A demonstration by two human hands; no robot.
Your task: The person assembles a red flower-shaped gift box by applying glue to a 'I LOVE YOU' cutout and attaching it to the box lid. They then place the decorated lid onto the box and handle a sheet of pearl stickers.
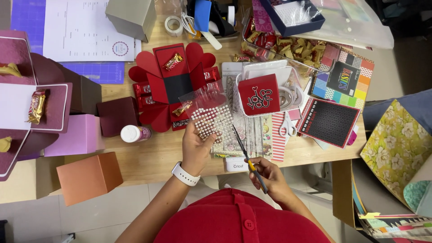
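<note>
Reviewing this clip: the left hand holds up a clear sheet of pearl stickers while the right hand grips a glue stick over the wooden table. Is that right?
Not quite. The head view shows the right hand gripping a thin pointed tool with a yellow and blue handle, not a glue stick. The rest stands: the left hand holds up the clear sheet of pearl stickers over the wooden table.

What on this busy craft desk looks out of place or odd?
Nothing looks spilled or broken. The red box lies unfolded flat with wrapped candies on its flaps, seemingly on purpose. The left hand holds a clear sheet of pearl stickers; the right hand holds a thin pointed tool. The table is merely crowded.
</note>
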